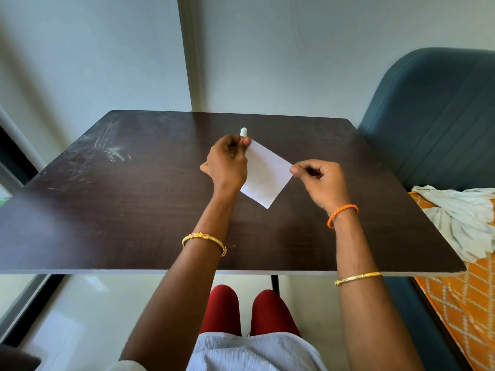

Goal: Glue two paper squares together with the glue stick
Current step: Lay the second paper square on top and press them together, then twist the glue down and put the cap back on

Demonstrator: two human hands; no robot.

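Note:
A white paper square (267, 175) is held tilted like a diamond above the dark table (120, 210). My left hand (227, 164) pinches its upper left corner between thumb and fingers. My right hand (318, 180) pinches its right corner. Whether this is one sheet or two stacked, I cannot tell. A small white rounded object (243, 131), perhaps the glue stick or its cap, shows just beyond my left fingers; most of it is hidden. A pale tip (204, 167) sticks out at the left of my left hand.
The table's far edge meets a white wall. A teal chair back (434, 116) stands at the right, with an orange patterned cloth (460, 295) and white fabric (460, 212) beside the table's right edge. My knees in red (249, 309) are under the near edge.

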